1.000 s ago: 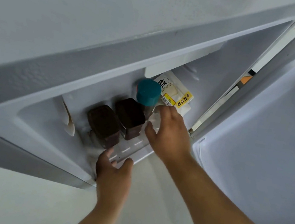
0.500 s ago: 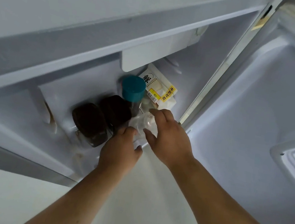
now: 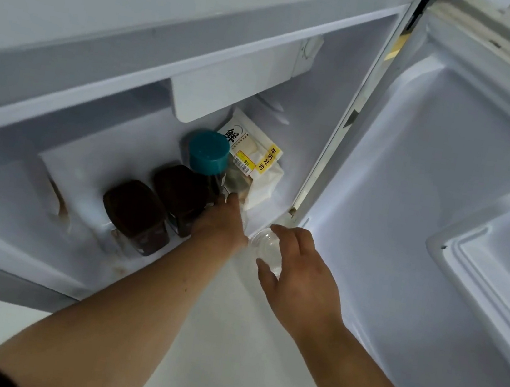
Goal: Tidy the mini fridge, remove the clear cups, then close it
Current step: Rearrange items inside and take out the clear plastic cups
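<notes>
The mini fridge (image 3: pixel 341 107) stands open below me. My right hand (image 3: pixel 304 275) grips a clear cup (image 3: pixel 265 243) at the front edge of the fridge floor, thumb on one side and fingers on the other. My left hand (image 3: pixel 222 221) reaches deeper in, its fingers at the base of the teal-capped bottle (image 3: pixel 208 154) beside the bread bag (image 3: pixel 254 157). Something clear shows by those fingertips, but I cannot tell if they hold it. Two dark brown jars (image 3: pixel 136 212) stand to the left of that hand.
The fridge door (image 3: pixel 444 187) hangs open on the right, with a moulded door shelf (image 3: pixel 480 258) at its lower right. A white drawer box (image 3: pixel 228 91) sits under the fridge's top. Brownish stains mark the left inner wall. Pale floor lies under my arms.
My right hand has drawn back toward the fridge's front edge with the clear cup. My left hand has pushed farther in, to the base of the teal-capped bottle. The view has tilted up and right.
</notes>
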Demonstrator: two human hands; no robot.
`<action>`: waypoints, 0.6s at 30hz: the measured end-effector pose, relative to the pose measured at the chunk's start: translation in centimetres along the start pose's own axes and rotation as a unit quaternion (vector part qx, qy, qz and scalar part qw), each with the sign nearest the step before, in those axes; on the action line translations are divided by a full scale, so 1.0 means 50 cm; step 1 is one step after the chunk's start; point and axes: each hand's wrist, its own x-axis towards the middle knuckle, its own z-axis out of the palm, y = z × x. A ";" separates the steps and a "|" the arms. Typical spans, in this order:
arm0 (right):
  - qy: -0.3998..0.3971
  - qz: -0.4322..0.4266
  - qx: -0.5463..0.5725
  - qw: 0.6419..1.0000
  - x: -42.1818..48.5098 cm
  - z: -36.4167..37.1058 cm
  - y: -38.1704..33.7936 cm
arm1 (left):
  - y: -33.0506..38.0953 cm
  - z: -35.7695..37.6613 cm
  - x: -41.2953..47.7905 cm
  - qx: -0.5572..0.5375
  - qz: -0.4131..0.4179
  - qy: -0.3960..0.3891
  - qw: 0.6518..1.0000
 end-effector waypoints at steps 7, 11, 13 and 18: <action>-0.045 0.022 -0.019 0.999 0.000 -0.014 0.012 | 0.011 0.023 0.021 0.108 -0.020 0.006 0.994; -0.066 0.031 -0.027 0.997 -0.008 -0.020 0.021 | 0.002 0.022 0.020 0.106 -0.021 -0.016 0.994; -0.072 0.034 -0.029 0.996 -0.012 -0.020 0.023 | -0.002 0.019 0.019 0.111 -0.018 -0.025 0.993; -0.074 0.053 -0.030 0.995 -0.013 -0.028 0.023 | 0.004 0.005 0.001 0.100 0.006 -0.008 0.995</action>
